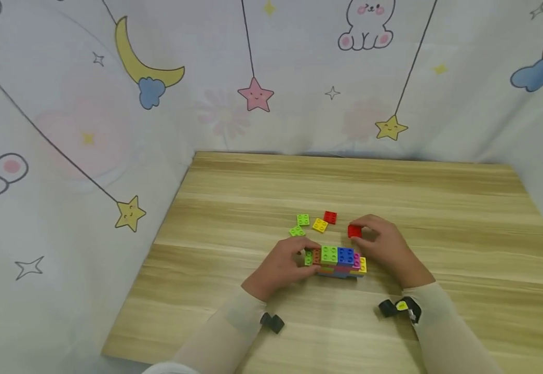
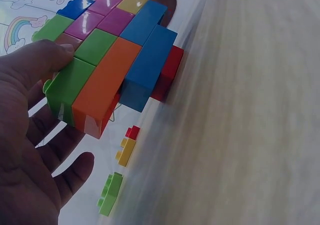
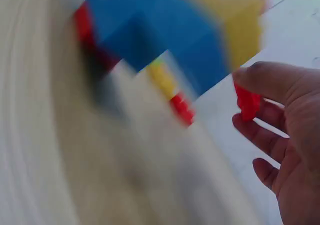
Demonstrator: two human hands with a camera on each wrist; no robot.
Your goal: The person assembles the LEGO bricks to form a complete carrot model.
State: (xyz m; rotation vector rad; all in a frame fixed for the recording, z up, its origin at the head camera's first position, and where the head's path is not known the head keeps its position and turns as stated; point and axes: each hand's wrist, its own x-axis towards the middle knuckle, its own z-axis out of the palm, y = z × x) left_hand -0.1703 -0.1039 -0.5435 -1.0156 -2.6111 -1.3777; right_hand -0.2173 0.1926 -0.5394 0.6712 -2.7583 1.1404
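Several toy bricks are stacked into a wall-like block [image 1: 329, 255] that stands near the middle of the table, with green, blue, pink, yellow and brown on top. My left hand [image 1: 281, 265] holds its left end between thumb and fingers. In the left wrist view, the side of the block [image 2: 112, 60] shows green, orange, magenta and blue bricks, with a red one at the bottom. Just behind the block's right end, my right hand [image 1: 385, 244] pinches a red brick [image 1: 354, 231]. That red brick [image 3: 247, 102] appears partly covered by fingers in the blurred right wrist view.
Behind the block lie loose bricks: a green brick [image 1: 303, 219], a second green brick [image 1: 297, 231], a yellow brick [image 1: 320, 225] and a red brick [image 1: 330, 217]. The wooden table [image 1: 225, 208] meets a printed white cloth [image 1: 299, 124] at its back and sides.
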